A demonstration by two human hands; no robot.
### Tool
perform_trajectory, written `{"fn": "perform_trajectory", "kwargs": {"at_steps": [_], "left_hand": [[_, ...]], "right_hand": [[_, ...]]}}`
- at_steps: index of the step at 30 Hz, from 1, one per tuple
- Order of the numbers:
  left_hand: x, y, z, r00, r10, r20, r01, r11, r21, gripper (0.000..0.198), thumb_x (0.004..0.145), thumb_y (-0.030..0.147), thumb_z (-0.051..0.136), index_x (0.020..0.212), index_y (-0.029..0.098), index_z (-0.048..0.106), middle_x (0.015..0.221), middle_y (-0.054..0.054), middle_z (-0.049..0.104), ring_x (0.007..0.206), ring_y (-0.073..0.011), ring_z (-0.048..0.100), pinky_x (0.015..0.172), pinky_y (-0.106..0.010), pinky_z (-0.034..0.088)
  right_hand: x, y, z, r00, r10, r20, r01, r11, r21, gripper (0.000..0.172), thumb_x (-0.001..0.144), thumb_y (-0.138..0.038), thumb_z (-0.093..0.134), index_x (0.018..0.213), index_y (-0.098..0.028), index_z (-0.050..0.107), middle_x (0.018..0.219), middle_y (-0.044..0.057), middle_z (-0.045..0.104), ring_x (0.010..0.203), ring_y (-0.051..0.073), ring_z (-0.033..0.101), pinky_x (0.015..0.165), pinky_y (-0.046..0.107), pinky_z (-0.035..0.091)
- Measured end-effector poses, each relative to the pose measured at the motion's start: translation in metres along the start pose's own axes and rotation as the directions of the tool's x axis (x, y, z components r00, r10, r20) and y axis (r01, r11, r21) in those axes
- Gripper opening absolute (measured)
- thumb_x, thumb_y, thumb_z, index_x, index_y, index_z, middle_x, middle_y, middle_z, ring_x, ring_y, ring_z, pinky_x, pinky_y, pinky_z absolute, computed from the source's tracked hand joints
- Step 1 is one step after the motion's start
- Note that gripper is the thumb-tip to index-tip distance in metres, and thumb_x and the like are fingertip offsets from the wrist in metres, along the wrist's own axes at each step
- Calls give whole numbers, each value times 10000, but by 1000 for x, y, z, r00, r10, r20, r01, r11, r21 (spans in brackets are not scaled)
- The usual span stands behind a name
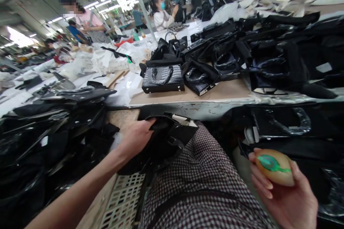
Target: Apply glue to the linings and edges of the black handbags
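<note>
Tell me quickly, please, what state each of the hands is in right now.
Left hand: grip closed on the black glossy bag in the lap.
Right hand: grip closed around the tan oval tool with a green mark.

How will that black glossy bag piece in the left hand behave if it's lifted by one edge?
Probably floppy: the black bag piece folds and sags where the left hand grips it. Its glossy surface looks slick, so it may slide in a loose grip.
</note>
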State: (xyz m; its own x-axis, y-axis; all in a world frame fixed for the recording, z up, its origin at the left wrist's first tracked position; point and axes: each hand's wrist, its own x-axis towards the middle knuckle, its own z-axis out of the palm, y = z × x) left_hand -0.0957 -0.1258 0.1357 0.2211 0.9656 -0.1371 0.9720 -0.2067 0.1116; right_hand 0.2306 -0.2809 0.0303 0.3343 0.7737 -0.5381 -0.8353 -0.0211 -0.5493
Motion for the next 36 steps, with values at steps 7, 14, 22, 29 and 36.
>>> {"fn": "perform_trajectory", "kwargs": {"at_steps": [7,14,22,29,36], "left_hand": [[-4,-1,-4,906,-392,161,278,263,-924,240,833,340,715,973,146,724,830,-51,769,671,-182,707,604,-253,562],[-51,29,22,773,-436,461,391,-245,-887,142,879,66,621,745,96,659,650,-58,710,439,-133,632,397,-214,534],[-98,42,57,639,-455,621,388,-506,-770,262,953,-27,442,754,67,585,692,-64,674,530,-93,670,505,-163,605],[-94,40,65,544,-450,708,337,-655,-676,203,975,-13,402,855,75,540,764,-84,651,547,-108,673,471,-162,605],[-57,49,73,562,-415,715,254,-736,-627,169,962,-22,417,913,79,544,802,-69,614,601,-103,668,522,-152,620]], "right_hand": [[-4,-7,21,984,23,178,-31,999,40,584,710,-611,736,1065,-147,731,970,127,649,492,112,423,311,200,365],[-16,4,38,961,-32,274,-5,991,134,551,797,-627,662,1038,-141,753,944,123,660,598,157,517,470,254,493],[-32,47,20,953,-139,270,108,986,128,499,871,-644,584,997,-198,769,964,105,709,727,211,625,709,333,542],[-29,60,15,919,-111,379,89,993,76,505,906,-636,524,1053,-202,736,1003,107,687,770,238,631,725,372,538],[-10,57,30,781,-71,621,150,986,-76,477,916,-613,522,1118,-202,655,983,109,659,716,263,638,657,389,524]]}}
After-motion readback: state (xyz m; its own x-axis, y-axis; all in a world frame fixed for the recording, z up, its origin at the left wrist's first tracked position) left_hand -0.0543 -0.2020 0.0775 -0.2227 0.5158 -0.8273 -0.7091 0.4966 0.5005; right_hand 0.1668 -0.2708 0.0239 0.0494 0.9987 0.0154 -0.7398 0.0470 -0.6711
